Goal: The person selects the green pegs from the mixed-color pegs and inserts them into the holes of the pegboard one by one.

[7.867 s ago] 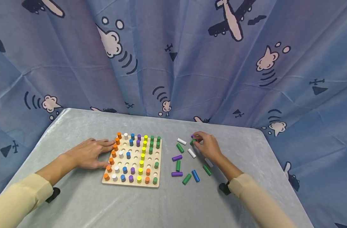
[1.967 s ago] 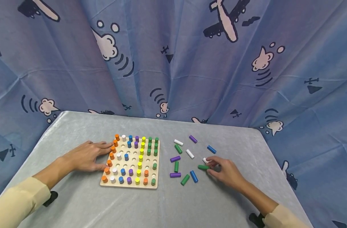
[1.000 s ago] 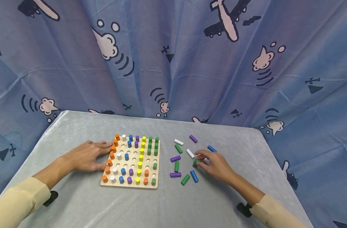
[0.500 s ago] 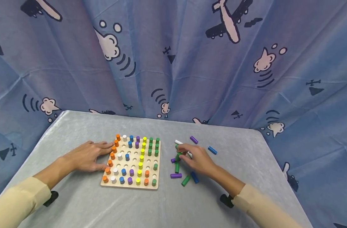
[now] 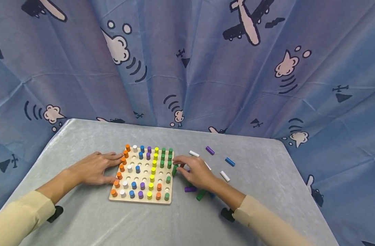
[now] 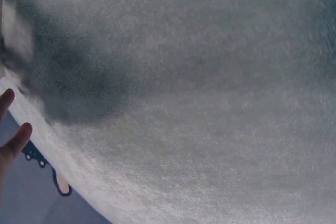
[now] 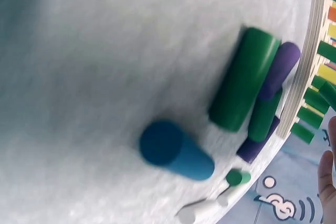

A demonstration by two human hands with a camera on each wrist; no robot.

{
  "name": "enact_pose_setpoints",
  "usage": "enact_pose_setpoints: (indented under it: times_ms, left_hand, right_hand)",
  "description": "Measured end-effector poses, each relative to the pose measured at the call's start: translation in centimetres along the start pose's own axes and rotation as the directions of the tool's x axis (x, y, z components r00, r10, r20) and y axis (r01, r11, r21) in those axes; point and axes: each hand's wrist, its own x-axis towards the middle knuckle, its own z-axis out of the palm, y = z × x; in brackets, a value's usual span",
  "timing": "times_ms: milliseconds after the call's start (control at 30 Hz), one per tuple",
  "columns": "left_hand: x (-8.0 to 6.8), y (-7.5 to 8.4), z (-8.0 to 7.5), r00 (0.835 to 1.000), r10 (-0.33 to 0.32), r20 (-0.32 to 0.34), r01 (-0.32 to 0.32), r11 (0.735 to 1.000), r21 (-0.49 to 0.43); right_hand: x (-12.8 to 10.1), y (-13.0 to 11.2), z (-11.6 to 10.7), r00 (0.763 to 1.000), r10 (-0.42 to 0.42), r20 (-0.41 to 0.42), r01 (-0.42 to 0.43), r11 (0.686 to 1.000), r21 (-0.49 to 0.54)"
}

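Left hand [image 5: 96, 169]: fingers extended, touching pegboard [image 5: 141, 202] at 9 o'clock edge. Right hand [image 5: 195, 169]: pinches green peg [image 5: 175, 170] by 3 o'clock edge, forearm [image 5: 230, 195] slanting toward 4 o'clock.

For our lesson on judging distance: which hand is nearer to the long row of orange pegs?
The left hand: it rests at the edge of the pegboard beside the row of orange pegs. The right hand is at the opposite edge, holding a green peg.

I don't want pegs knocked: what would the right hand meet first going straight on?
Likely the green pegs standing along the right edge of the board, just ahead of the right hand; its height is hard to judge.
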Motion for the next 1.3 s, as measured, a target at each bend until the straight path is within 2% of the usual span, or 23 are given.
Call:
enact_pose_setpoints:
  times_ms: [400, 633, 1300]
  left_hand:
    - [0.0, 0.0, -0.1, 1.0, 0.012, -0.021, -0.012, 1.0, -0.002]
    - [0.1, -0.1, -0.1, 1.0, 0.008, -0.008, -0.008, 1.0, 0.0]
    - [0.0, 0.1, -0.2, 1.0, 0.017, -0.013, -0.017, 1.0, 0.009]
  right_hand:
    - [0.6, -0.7, 1.5, 0.999, -0.033, -0.008, 0.032, 0.999, -0.041]
    - [0.9, -0.5, 1.9, 0.999, -0.037, -0.008, 0.036, 0.998, -0.053]
    - [0.8, -0.5, 2.4, 0.997, 0.023, 0.077, -0.022, 1.0, -0.014]
